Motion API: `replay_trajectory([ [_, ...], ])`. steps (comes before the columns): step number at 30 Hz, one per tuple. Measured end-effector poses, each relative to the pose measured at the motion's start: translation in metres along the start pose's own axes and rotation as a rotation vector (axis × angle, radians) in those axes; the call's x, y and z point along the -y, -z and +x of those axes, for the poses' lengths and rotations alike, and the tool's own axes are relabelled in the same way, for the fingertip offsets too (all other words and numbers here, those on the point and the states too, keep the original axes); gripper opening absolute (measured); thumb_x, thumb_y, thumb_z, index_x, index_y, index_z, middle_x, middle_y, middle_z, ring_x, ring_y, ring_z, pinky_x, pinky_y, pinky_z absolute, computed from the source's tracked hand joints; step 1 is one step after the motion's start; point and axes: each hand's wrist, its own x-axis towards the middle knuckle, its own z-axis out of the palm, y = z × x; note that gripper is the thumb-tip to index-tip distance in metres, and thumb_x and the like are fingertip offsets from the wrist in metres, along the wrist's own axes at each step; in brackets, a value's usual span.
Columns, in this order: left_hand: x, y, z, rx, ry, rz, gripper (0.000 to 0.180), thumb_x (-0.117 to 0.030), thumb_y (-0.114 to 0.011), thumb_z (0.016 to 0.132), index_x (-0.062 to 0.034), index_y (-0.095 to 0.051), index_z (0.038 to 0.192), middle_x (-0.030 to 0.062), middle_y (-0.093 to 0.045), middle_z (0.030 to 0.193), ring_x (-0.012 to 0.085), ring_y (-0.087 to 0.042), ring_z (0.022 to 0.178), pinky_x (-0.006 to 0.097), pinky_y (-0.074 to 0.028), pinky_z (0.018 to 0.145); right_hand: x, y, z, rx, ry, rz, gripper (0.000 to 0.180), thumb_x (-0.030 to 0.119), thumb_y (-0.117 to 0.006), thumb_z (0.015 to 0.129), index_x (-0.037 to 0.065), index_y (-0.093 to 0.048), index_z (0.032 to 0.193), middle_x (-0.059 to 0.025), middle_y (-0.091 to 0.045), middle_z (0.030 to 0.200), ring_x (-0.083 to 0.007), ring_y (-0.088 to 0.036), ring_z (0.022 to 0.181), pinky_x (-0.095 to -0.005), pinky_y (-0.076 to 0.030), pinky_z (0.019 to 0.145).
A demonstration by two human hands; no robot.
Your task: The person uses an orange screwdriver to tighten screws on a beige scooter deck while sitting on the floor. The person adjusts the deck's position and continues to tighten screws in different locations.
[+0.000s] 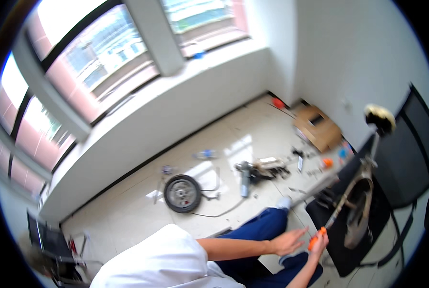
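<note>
My right hand (321, 244) is closed around an orange-handled tool (314, 241); blur hides its exact kind. Just left of it, my left hand (289, 242) is held out with its fingers stretched, nothing in it. Beyond the tool, a worn metal frame (363, 189), like part of a small bike or scooter, leans on a black chair (385, 218). At its upper end sits a pale, padded-looking piece (380, 119). The tool points toward the frame's lower part; whether they touch I cannot tell.
On the tiled floor lie a small wheel with a black tyre (182, 194), a grey cylindrical part (245, 178), a clear bottle (205, 154) and scattered small parts. A cardboard box (317, 128) stands by the far corner. Another black chair (51, 240) is at the left.
</note>
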Motion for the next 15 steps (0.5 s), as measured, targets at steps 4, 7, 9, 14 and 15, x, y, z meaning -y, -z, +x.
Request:
replay_trajectory([
  [4,0.003,-0.002,-0.049,0.253,-0.001,0.025,0.048,-0.03,-0.038,0.102,0.0074,-0.045,0.131,0.0281,-0.055,0.105,0.0453,-0.054,0.103,0.048,-0.045,0.089,-0.017,0.008,-0.029,0.027,-0.01,-0.096,0.017,0.017,-0.055,0.089,0.009,-0.048,0.077,-0.0007,-0.042,0.054,-0.012,-0.044,0.042,-0.0273,-0.037,0.04],
  [7,-0.005,-0.001,-0.079,0.211,-0.156,0.086,0.027,-0.021,-0.052,0.094,0.001,-0.064,0.104,0.0174,-0.065,0.084,0.0355,-0.063,0.081,0.044,-0.049,0.072,-0.015,0.023,-0.044,-0.001,0.145,-0.65,0.031,0.033,-0.056,0.088,0.004,-0.057,0.077,-0.0064,-0.051,0.059,-0.0195,-0.049,0.048,-0.0399,-0.041,0.048],
  [9,-0.043,0.02,-0.096,0.232,-0.131,-0.018,0.021,-0.017,-0.054,0.088,-0.001,-0.068,0.084,0.0201,-0.064,0.076,0.0375,-0.063,0.074,0.045,-0.049,0.067,-0.008,0.03,-0.068,-0.013,0.141,-0.732,0.031,0.031,-0.056,0.088,0.003,-0.056,0.076,-0.0062,-0.05,0.058,-0.0186,-0.047,0.046,-0.0386,-0.04,0.045],
  [14,-0.089,0.067,-0.117,0.144,-0.133,-0.152,0.02,-0.019,-0.057,0.089,-0.0022,-0.066,0.094,0.0171,-0.066,0.08,0.0319,-0.064,0.076,0.041,-0.05,0.07,-0.077,0.111,-0.028,-0.128,0.304,-0.757,0.03,0.029,-0.056,0.09,0.003,-0.055,0.076,-0.0051,-0.048,0.058,-0.0175,-0.042,0.039,-0.0346,-0.034,0.035],
  [15,-0.088,0.086,-0.13,0.095,-0.066,-0.176,0.02,-0.02,-0.058,0.089,-0.0023,-0.066,0.096,0.0166,-0.067,0.081,0.0308,-0.064,0.077,0.04,-0.05,0.07,-0.08,0.097,-0.049,-0.095,0.202,-0.726,0.031,0.031,-0.056,0.09,0.003,-0.056,0.078,-0.0056,-0.049,0.057,-0.0169,-0.042,0.037,-0.0332,-0.032,0.032],
])
